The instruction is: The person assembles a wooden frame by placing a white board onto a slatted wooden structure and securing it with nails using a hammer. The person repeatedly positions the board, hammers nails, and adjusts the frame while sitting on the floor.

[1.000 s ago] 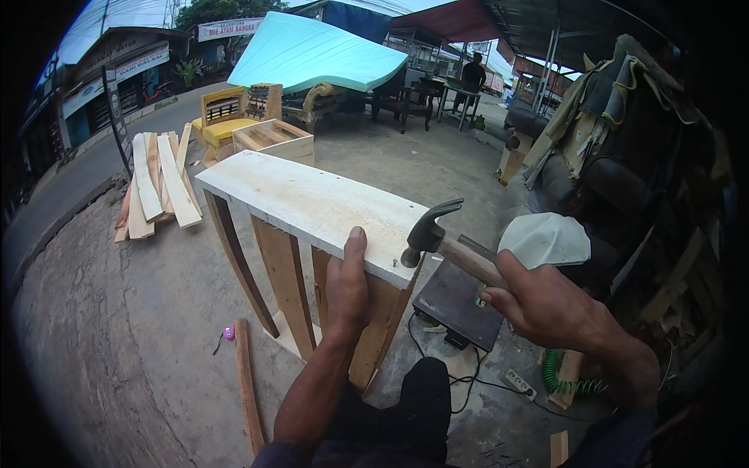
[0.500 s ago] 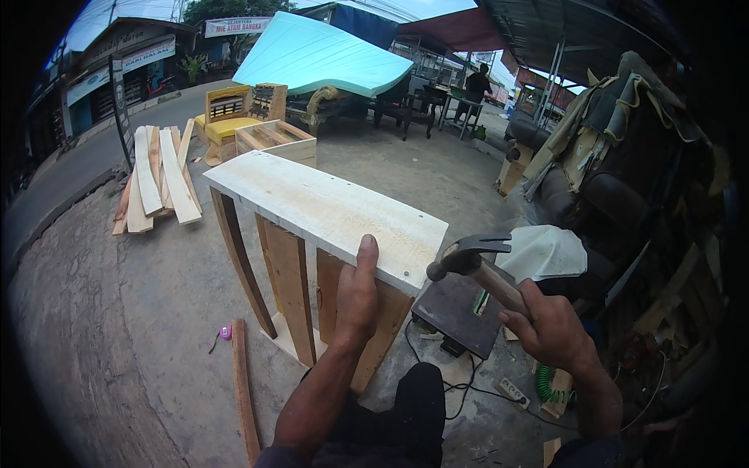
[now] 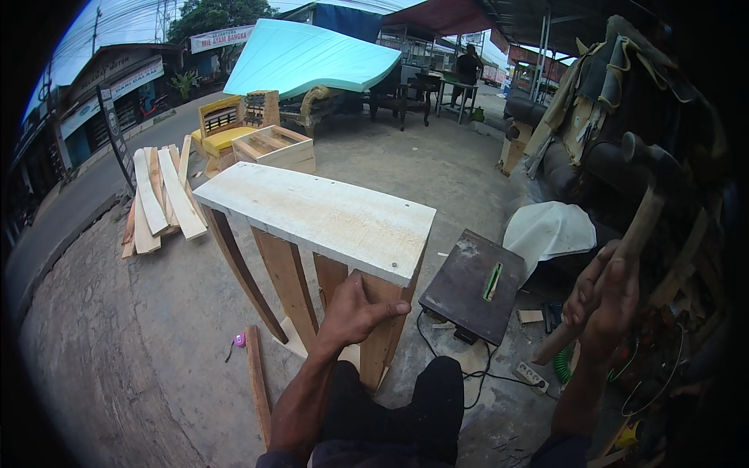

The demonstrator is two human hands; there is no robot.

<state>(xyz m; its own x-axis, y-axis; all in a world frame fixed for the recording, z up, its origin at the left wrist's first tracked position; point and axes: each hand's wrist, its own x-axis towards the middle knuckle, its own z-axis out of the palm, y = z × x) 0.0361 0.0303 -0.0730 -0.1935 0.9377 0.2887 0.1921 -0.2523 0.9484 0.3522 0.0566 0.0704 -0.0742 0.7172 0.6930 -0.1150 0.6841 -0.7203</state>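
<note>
A wooden frame (image 3: 320,214) stands upright before me, a white-faced board across its top and brown uprights below. My left hand (image 3: 353,313) is closed round the near upright just beneath that top board, thumb stretched across its face. A nail head (image 3: 394,265) shows at the board's near right corner, and a few more dots run along the far edge. Off to the right, my right hand (image 3: 605,292) grips a claw hammer (image 3: 646,210) by its wooden handle, head raised, well apart from the frame.
Right of the frame lies a dark flat-topped box (image 3: 476,288) with cables and a power strip (image 3: 532,376). A pink tape measure (image 3: 239,340) and a wood strip (image 3: 257,382) lie on the left. Farther off are stacked planks (image 3: 168,195), a yellow-seated chair (image 3: 226,134) and a person (image 3: 468,66).
The hammer has swung up and right, away from the frame's corner. My left hand has slid from the top board's edge down onto the upright. The view has shifted slightly.
</note>
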